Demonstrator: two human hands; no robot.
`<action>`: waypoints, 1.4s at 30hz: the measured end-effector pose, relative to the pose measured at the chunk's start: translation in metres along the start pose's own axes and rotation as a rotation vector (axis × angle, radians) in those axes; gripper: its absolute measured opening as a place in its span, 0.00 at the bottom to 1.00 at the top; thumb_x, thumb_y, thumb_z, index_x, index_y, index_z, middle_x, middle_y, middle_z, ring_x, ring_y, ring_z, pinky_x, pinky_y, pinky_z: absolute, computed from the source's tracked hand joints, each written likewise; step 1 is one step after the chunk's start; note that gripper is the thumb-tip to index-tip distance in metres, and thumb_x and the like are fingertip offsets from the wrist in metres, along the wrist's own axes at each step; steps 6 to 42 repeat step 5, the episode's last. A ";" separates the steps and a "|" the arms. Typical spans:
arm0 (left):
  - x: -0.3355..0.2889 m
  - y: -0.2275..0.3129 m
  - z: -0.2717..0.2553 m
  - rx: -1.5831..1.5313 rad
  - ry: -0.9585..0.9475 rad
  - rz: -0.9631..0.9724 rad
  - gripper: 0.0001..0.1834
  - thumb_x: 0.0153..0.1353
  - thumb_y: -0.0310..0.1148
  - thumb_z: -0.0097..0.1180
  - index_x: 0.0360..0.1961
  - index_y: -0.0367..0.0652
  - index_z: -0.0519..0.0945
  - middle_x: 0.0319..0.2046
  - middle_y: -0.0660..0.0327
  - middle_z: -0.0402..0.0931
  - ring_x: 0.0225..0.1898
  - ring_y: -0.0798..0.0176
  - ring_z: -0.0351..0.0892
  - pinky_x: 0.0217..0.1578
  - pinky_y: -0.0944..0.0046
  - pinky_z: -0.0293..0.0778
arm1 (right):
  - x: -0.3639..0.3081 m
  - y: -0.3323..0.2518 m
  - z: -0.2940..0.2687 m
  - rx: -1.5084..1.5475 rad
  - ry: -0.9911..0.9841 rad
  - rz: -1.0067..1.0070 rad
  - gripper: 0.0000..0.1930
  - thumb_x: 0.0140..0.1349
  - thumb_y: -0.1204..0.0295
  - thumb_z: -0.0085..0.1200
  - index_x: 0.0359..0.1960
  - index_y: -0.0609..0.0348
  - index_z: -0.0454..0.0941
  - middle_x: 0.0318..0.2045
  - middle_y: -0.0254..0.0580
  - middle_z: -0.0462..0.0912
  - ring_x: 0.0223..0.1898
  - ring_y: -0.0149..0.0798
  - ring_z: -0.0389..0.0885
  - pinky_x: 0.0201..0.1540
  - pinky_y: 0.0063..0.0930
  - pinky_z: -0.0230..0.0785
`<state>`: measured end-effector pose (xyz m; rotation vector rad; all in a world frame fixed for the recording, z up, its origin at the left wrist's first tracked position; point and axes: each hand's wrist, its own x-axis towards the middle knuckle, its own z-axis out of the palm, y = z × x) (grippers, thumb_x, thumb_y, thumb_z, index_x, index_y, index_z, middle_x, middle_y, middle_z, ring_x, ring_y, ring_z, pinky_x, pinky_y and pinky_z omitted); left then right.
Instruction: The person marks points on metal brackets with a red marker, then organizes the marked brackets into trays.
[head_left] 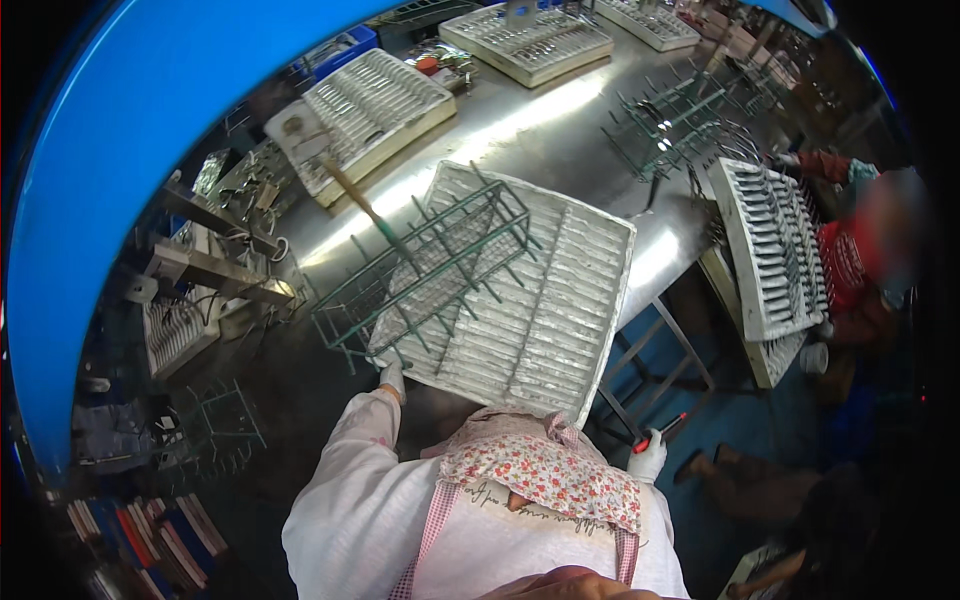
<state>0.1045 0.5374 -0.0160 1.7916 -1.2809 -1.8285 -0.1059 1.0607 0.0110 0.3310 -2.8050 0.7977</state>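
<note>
A white tray point(560, 290) with rows of slots lies tilted across the near edge of the steel table, in front of my body. Resting over its left part is a green wire rack point(440, 270) with hooked prongs and a wooden-handled piece sticking up. My left hand point(393, 381), in a white glove, is closed at the tray's near left corner, just beneath the rack; its fingers are partly hidden. Low at my right side, away from the tray, my gloved right hand point(648, 458) grips a red-and-black hand tool point(662, 432), whose exact kind is unclear.
More slotted trays point(375, 105) stand along the far side of the steel table point(540, 135). Another green rack point(665, 125) sits at the back right. A co-worker in red point(850, 260) is beside stacked trays point(770, 250) at the right. A metal stool point(660, 360) stands below.
</note>
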 end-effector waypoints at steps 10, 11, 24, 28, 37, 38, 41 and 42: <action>-0.055 -0.028 -0.027 -0.198 0.063 0.101 0.20 0.53 0.36 0.54 0.45 0.37 0.77 0.54 0.51 0.69 0.53 0.51 0.67 0.53 0.62 0.61 | 0.022 -0.003 0.014 -0.003 -0.037 0.009 0.14 0.48 0.75 0.57 0.40 0.52 0.75 0.33 0.50 0.77 0.37 0.56 0.75 0.40 0.45 0.67; -0.055 -0.028 -0.027 -0.198 0.063 0.101 0.20 0.53 0.36 0.54 0.45 0.37 0.77 0.54 0.51 0.69 0.53 0.51 0.67 0.53 0.62 0.61 | 0.022 -0.003 0.014 -0.003 -0.037 0.009 0.14 0.48 0.75 0.57 0.40 0.52 0.75 0.33 0.50 0.77 0.37 0.56 0.75 0.40 0.45 0.67; -0.055 -0.028 -0.027 -0.198 0.063 0.101 0.20 0.53 0.36 0.54 0.45 0.37 0.77 0.54 0.51 0.69 0.53 0.51 0.67 0.53 0.62 0.61 | 0.022 -0.003 0.014 -0.003 -0.037 0.009 0.14 0.48 0.75 0.57 0.40 0.52 0.75 0.33 0.50 0.77 0.37 0.56 0.75 0.40 0.45 0.67; -0.055 -0.028 -0.027 -0.198 0.063 0.101 0.20 0.53 0.36 0.54 0.45 0.37 0.77 0.54 0.51 0.69 0.53 0.51 0.67 0.53 0.62 0.61 | 0.022 -0.003 0.014 -0.003 -0.037 0.009 0.14 0.48 0.75 0.57 0.40 0.52 0.75 0.33 0.50 0.77 0.37 0.56 0.75 0.40 0.45 0.67; -0.055 -0.028 -0.027 -0.198 0.063 0.101 0.20 0.53 0.36 0.54 0.45 0.37 0.77 0.54 0.51 0.69 0.53 0.51 0.67 0.53 0.62 0.61 | 0.022 -0.003 0.014 -0.003 -0.037 0.009 0.14 0.48 0.75 0.57 0.40 0.52 0.75 0.33 0.50 0.77 0.37 0.56 0.75 0.40 0.45 0.67; -0.055 -0.028 -0.027 -0.198 0.063 0.101 0.20 0.53 0.36 0.54 0.45 0.37 0.77 0.54 0.51 0.69 0.53 0.51 0.67 0.53 0.62 0.61 | 0.022 -0.003 0.014 -0.003 -0.037 0.009 0.14 0.48 0.75 0.57 0.40 0.52 0.75 0.33 0.50 0.77 0.37 0.56 0.75 0.40 0.45 0.67; -0.055 -0.028 -0.027 -0.198 0.063 0.101 0.20 0.53 0.36 0.54 0.45 0.37 0.77 0.54 0.51 0.69 0.53 0.51 0.67 0.53 0.62 0.61 | 0.022 -0.003 0.014 -0.003 -0.037 0.009 0.14 0.48 0.75 0.57 0.40 0.52 0.75 0.33 0.50 0.77 0.37 0.56 0.75 0.40 0.45 0.67; -0.055 -0.028 -0.027 -0.198 0.063 0.101 0.20 0.53 0.36 0.54 0.45 0.37 0.77 0.54 0.51 0.69 0.53 0.51 0.67 0.53 0.62 0.61 | 0.022 -0.003 0.014 -0.003 -0.037 0.009 0.14 0.48 0.75 0.57 0.40 0.52 0.75 0.33 0.50 0.77 0.37 0.56 0.75 0.40 0.45 0.67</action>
